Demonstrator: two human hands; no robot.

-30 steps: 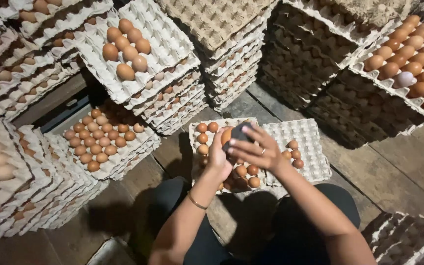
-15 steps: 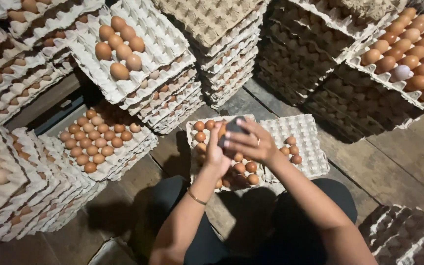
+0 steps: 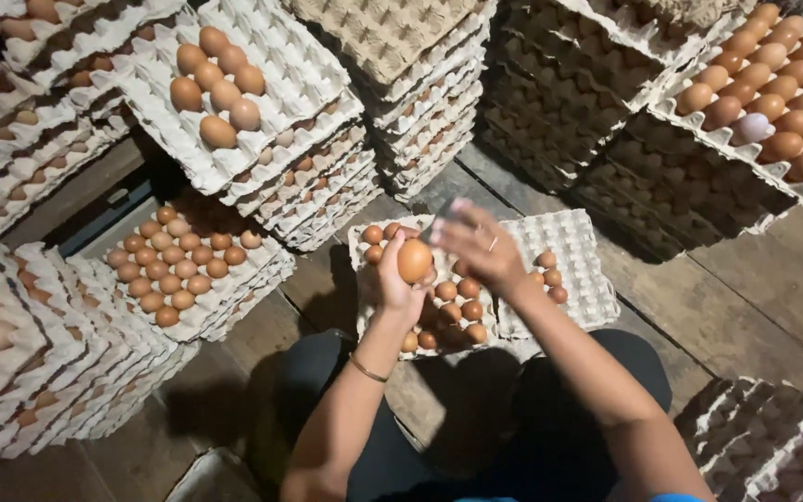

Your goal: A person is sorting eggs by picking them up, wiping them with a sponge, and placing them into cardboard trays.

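Stacked egg trays (image 3: 262, 177) ring the wooden floor (image 3: 745, 288); one white egg (image 3: 753, 127) among brown.

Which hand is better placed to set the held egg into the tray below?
Left, likely: the left hand holds the brown egg directly above the tray; the right hand grips a blurred object.

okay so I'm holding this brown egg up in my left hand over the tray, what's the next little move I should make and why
Probably lower the brown egg into a free cup of the tray right under it. The left hand holds the egg up above that tray, which is only partly filled. The right hand hovers close beside the egg with something small and blurred at its fingers, so wait until it is out of the way.
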